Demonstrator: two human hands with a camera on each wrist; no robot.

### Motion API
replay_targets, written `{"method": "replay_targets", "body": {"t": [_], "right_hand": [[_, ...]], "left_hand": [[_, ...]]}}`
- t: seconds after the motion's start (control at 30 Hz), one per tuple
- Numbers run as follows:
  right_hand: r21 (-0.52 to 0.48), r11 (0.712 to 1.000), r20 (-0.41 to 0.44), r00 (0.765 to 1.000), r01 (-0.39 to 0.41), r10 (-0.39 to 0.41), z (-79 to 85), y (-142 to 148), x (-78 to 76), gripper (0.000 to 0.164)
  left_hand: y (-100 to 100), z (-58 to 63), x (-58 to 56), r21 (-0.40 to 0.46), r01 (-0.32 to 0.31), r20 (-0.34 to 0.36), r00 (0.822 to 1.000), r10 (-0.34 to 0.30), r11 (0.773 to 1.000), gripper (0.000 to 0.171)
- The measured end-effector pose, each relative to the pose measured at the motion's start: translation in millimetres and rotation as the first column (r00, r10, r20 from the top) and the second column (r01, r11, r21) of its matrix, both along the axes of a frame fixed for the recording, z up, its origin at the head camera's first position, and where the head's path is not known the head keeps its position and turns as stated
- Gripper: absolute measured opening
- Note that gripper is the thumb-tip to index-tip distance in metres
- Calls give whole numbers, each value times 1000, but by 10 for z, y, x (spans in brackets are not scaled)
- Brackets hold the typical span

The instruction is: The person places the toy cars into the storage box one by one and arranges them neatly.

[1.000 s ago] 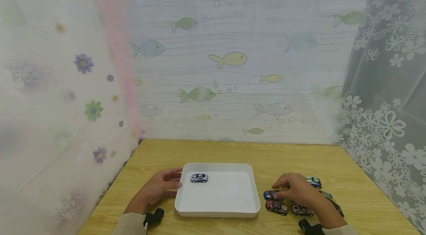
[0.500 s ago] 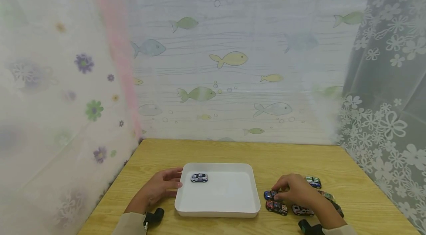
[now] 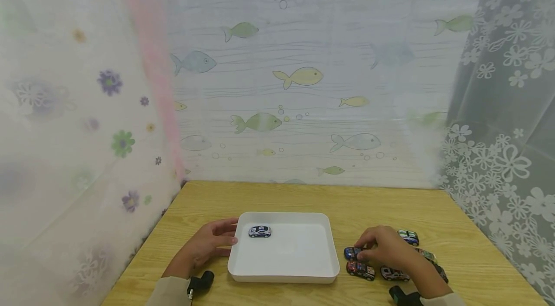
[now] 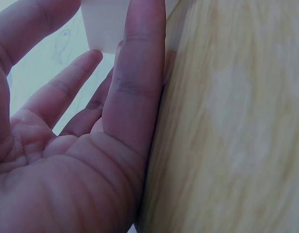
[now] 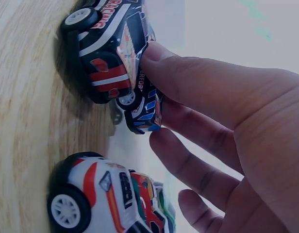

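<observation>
A white tray stands on the table, with a white and dark blue toy car in its far left part. My left hand lies along the tray's left wall, fingers stretched and fingertips at the side; in the left wrist view the hand reaches toward the pale tray wall. To the right of the tray, my right hand pinches a blue toy car between thumb and forefinger. In the right wrist view the thumb partly covers this blue car, behind a black and red toy car.
Close around my right hand are a red and black car, a white and red car, a green and white car and several others partly behind the wrist. Patterned curtains surround the wooden table.
My right thumb and forefinger have closed on the blue toy car. The left hand and the tray have stayed in place.
</observation>
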State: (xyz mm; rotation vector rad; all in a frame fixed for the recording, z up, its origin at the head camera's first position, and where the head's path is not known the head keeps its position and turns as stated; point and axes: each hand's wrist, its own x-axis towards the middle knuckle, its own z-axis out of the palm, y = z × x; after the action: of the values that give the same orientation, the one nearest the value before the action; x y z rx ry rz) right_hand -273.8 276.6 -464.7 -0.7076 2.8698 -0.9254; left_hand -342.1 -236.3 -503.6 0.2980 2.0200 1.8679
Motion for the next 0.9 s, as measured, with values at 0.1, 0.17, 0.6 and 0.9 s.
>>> {"method": "replay_targets", "body": {"t": [0.1,0.17,0.6,0.9], "right_hand": [[3,1000,-1,1000,2,-2,33,-11,11,19],[6,1000,-7,1000,4,-4,56,-19,18,19],[10,1000,-80,997,9,-8,152,-73,8,19],[-2,1000,-106,994,5,-5,253,-151,-23,20]], "left_hand": [[2,-1,0,1,1,0,1000,-1,1000,76],[2,-1,3,1,4,-2,1000,-4,1000,76],[9,8,5,15,9,5,1000,-9,1000,76],[9,21,20,7,14,2,1000,-14,1000,75]]}}
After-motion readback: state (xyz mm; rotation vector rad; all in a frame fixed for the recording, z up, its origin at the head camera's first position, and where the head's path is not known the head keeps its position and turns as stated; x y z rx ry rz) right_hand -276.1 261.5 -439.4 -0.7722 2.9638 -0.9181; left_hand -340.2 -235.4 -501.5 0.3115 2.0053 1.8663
